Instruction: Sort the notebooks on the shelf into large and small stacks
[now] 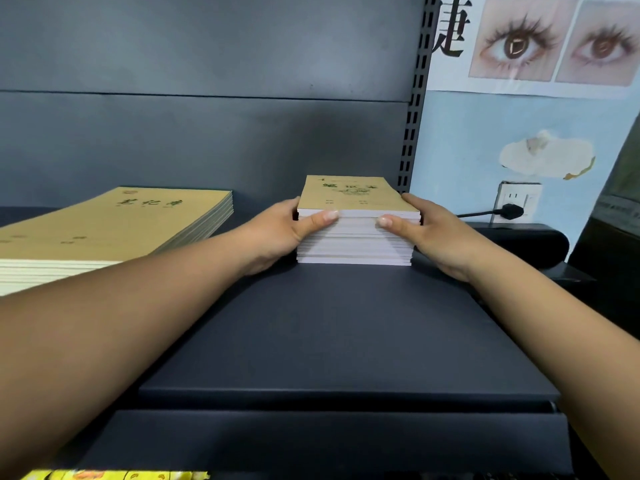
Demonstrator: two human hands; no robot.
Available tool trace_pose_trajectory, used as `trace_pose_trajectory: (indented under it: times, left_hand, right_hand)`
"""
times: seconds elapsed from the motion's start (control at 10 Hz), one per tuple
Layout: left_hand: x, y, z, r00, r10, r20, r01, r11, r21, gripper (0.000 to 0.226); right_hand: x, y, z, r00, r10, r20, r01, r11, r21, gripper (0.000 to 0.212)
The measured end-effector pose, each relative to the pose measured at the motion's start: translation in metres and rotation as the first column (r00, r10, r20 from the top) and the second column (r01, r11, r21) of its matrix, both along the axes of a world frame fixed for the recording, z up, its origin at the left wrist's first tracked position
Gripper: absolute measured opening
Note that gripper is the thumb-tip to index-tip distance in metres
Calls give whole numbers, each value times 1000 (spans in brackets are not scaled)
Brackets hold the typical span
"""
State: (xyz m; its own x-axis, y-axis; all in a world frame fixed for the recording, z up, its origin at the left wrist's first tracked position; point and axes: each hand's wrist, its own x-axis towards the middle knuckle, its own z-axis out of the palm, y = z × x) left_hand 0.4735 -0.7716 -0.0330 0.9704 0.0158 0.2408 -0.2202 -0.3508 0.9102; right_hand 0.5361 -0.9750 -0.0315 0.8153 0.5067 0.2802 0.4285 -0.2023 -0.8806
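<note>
two stacks of tan-covered notebooks sat on the dark shelf [346, 323]. the large stack [114, 230] lay at the left, partly behind the left forearm, with its white page edges facing the camera. the small stack [355, 220] stood toward the back of the shelf, just in front of the grey back panel [207, 133] and near the slotted upright [414, 109]. its lower notebooks were stepped slightly out of line with the upper ones.

to the right of the upright hung a poster of two eyes [554, 39] above a pale blue wall. a white wall socket [517, 199] sat lower down with a black plug [510, 211] in it and a cable running left. a black object lay on the ledge below it; what it was could not be told. yellow packaging [114, 475] showed at the bottom left edge.

nothing stood between the hands and the small stack. the left hand [287, 230] clasped the stack's left side, thumb curled across the front page edges and fingers hidden behind the left edge. the right hand [426, 230] mirrored it on the right side, thumb pressed on the front edges and fingers lying along the right edge. the large stack lay well apart from both hands.
</note>
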Motion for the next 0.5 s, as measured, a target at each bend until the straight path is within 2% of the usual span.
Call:
trace_pose_trajectory:
  times: [0.1,0.2,0.3,0.4,0.5]
  left_hand:
    - [-1,-1,-1,999,33,29,-36,994,102,53]
    - [-8,-3,2,995,87,39,-93,979,181,61]
    - [-28,-3,5,996,87,6,-84,937,338,33]
    - [-50,4,5,998,59,15,-58,860,506,40]
    - [-84,9,5,993,119,-16,-84,788,610,41]
  right_hand:
    - [-6,1,1,999,-23,-42,24,1000,19,18]
    - [-12,-2,-1,995,-92,-25,91,995,-31,35]
    - [-26,-9,-2,988,-138,70,150,964,-220,43]
    - [-47,-19,0,969,-170,182,232,879,-416,36]
    - [-79,-16,2,931,-210,298,349,751,-560,34]
